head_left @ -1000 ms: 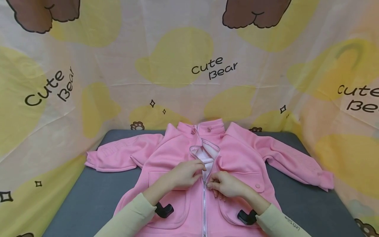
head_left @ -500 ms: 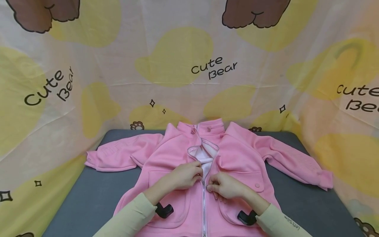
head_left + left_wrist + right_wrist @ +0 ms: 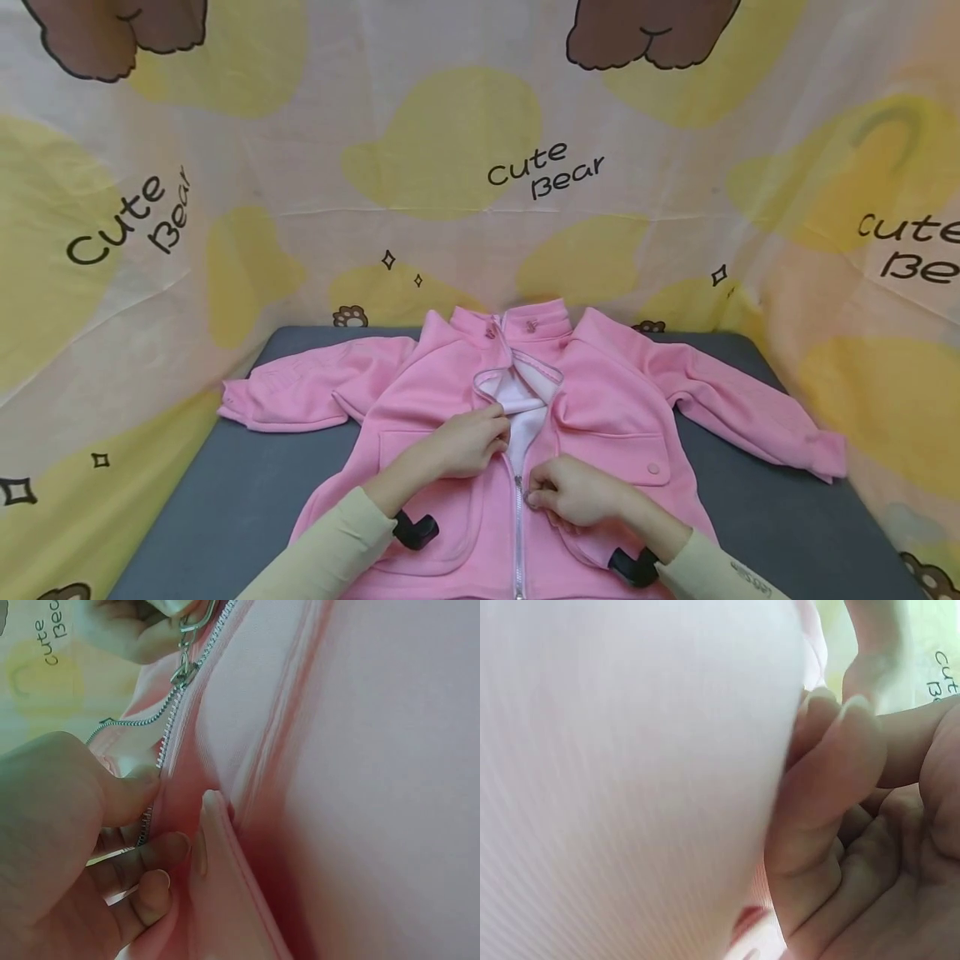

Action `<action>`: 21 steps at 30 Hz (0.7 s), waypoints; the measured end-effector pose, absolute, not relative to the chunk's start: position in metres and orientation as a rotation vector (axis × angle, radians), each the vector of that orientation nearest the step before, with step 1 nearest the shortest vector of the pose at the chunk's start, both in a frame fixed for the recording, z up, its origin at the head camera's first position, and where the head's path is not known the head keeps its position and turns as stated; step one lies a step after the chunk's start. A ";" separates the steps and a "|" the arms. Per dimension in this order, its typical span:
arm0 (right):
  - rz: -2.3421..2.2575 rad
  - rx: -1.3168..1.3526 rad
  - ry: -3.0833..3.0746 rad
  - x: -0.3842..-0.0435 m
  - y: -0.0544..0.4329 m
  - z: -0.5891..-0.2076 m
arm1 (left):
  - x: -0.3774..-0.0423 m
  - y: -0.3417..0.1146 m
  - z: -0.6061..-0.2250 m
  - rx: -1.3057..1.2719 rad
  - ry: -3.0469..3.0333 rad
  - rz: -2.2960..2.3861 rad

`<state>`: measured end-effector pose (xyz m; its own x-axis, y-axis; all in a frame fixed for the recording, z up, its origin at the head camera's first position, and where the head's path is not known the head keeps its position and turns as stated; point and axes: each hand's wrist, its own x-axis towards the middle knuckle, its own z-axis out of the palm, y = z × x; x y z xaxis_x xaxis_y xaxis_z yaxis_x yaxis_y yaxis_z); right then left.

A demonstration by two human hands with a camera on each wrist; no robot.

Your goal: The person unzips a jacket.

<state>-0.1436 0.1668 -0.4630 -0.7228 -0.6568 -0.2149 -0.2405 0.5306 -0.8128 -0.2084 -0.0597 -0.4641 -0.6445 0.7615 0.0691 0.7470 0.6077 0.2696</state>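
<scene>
A pink jacket [image 3: 420, 392] lies front up, its white lining [image 3: 525, 425] showing through the parted chest below the closed collar. My left hand [image 3: 468, 442] pinches the left zipper edge beside this gap; in the left wrist view the silver teeth [image 3: 171, 727] run past its thumb. My right hand [image 3: 577, 492] holds the zipper pull [image 3: 196, 624], which hangs from the slider [image 3: 182, 673]. Below the slider the zipper [image 3: 518, 542] is joined down toward the hem. Pink fabric fills much of the right wrist view and hides part of the pull.
The jacket rests on a grey table [image 3: 225, 483], its sleeves [image 3: 757, 425] spread out to both sides. A printed cloth [image 3: 435, 150] with bear drawings hangs behind and along the sides. Black wrist straps [image 3: 416, 531] sit at both cuffs.
My right hand has moved down the front toward the hem with the zipper pull, and the gap over the lining has grown longer and wider. The left hand has shifted slightly left.
</scene>
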 end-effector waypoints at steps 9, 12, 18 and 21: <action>-1.025 -0.829 2.296 -0.133 0.167 -0.464 | -0.208 -0.062 -0.464 1.270 2.756 0.452; -1.015 -0.863 2.267 -0.129 0.168 -0.465 | -0.209 -0.064 -0.465 1.267 2.752 0.478; -1.036 -0.840 2.203 -0.122 0.171 -0.465 | -0.208 -0.068 -0.466 1.266 2.744 0.528; -1.059 -0.839 2.197 -0.122 0.171 -0.465 | -0.208 -0.070 -0.464 1.287 2.743 0.535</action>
<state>-0.1215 0.1709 -0.4653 -0.6504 -0.7305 -0.2080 -0.2924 0.4936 -0.8191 -0.2077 -0.0696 -0.4643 -0.6482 0.7563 0.0882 0.7340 0.5898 0.3368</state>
